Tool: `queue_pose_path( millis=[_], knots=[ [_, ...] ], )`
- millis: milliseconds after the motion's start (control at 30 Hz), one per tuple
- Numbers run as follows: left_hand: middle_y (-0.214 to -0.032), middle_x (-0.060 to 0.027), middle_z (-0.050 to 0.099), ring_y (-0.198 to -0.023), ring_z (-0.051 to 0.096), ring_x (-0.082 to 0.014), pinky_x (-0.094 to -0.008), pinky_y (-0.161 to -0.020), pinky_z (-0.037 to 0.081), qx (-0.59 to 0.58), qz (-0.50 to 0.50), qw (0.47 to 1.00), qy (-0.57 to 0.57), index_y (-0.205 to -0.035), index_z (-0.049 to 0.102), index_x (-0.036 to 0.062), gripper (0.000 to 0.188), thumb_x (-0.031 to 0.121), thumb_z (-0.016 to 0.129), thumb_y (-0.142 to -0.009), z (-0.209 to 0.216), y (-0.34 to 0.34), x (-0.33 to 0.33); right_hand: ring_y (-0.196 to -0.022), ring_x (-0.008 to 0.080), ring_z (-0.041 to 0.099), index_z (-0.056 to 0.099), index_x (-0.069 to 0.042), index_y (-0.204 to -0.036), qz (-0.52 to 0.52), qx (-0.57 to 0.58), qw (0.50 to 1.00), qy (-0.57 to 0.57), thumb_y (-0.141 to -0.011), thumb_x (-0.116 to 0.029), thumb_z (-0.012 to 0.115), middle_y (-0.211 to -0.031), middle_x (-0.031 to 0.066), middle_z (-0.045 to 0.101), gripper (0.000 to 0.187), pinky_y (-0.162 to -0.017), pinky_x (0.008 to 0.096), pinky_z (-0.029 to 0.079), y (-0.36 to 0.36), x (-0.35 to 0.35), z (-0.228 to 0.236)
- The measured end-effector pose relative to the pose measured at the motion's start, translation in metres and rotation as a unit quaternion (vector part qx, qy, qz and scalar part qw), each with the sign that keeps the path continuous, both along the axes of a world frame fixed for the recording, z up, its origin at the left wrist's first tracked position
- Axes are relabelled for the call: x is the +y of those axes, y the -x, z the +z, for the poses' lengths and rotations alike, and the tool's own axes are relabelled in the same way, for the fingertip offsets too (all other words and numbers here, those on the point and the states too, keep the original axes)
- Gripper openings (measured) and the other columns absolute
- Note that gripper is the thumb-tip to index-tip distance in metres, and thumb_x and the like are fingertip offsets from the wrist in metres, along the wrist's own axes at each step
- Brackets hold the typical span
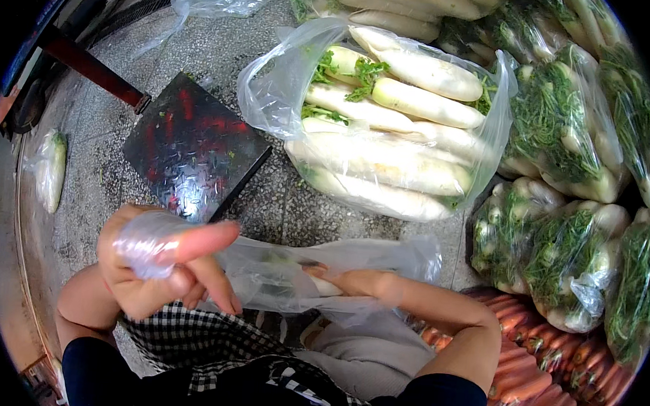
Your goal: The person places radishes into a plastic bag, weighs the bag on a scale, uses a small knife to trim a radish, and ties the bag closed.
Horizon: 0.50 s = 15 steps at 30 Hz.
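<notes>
From the head camera, looking down: my left hand was up near my chest, fingers curled around a twisted end of the clear plastic bag, thumb poking out to the right. The bag stretched sideways from that fist across to my right hand, its long axis running left to right, nearly level. My right hand lay against the bag's underside, fingers pointing left; I couldn't tell whether they pinched the film or only propped it. Something pale sat inside near my fingertips, too blurred to name. Beyond, on the speckled floor, an open bag of white radishes lay with its roots running crosswise. A dark metal plate lay left of it, carrots at my right elbow.
</notes>
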<state>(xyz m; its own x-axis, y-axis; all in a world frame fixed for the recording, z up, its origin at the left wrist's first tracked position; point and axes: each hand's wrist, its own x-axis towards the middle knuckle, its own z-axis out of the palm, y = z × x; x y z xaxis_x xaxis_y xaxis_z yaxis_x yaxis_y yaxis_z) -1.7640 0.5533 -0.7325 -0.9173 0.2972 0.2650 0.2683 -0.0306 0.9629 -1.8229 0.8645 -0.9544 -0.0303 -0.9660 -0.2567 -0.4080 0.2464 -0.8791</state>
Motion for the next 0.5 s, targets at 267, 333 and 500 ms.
queue_pose_path(
  millis=[267,333,500],
  knots=[
    [-0.094,-0.0045,0.047,-0.048,0.028,-0.0008,-0.0162,-0.041,0.022,-0.305,0.104,0.915,-0.242,-0.137,0.027,-0.0074,0.056,0.021,0.049,-0.094,-0.005,0.007,-0.017,-0.096,0.0298,0.059,0.057,-0.008,-0.116,0.019,0.17,0.985,0.019,-0.087,-0.011,0.049,-0.109,0.0146,0.059,0.03,-0.084,0.0384,0.046,0.025,-0.014,0.007],
    [-0.096,-0.0044,0.048,-0.049,0.028,-0.0009,-0.0163,-0.043,0.023,-0.394,0.111,0.892,-0.19,-0.136,0.03,-0.0056,0.051,0.019,0.046,-0.095,-0.007,0.013,-0.018,-0.095,0.0297,0.06,0.058,-0.008,-0.115,-0.004,0.198,0.979,0.052,-0.087,-0.011,0.049,-0.107,0.0148,0.059,0.03,-0.084,0.0382,0.046,0.022,-0.007,0.005],
    [-0.106,-0.0069,0.049,-0.049,0.03,-0.0033,-0.0176,-0.045,0.025,-0.428,0.204,0.788,-0.392,-0.138,0.029,0.001,0.049,0.016,0.044,-0.094,-0.006,0.016,-0.024,-0.093,0.0295,0.061,0.059,-0.007,-0.113,0.017,0.239,0.968,0.068,-0.087,-0.011,0.049,-0.103,0.0152,0.061,0.028,-0.083,0.0378,0.047,0.025,-0.005,-0.005]
  ],
)
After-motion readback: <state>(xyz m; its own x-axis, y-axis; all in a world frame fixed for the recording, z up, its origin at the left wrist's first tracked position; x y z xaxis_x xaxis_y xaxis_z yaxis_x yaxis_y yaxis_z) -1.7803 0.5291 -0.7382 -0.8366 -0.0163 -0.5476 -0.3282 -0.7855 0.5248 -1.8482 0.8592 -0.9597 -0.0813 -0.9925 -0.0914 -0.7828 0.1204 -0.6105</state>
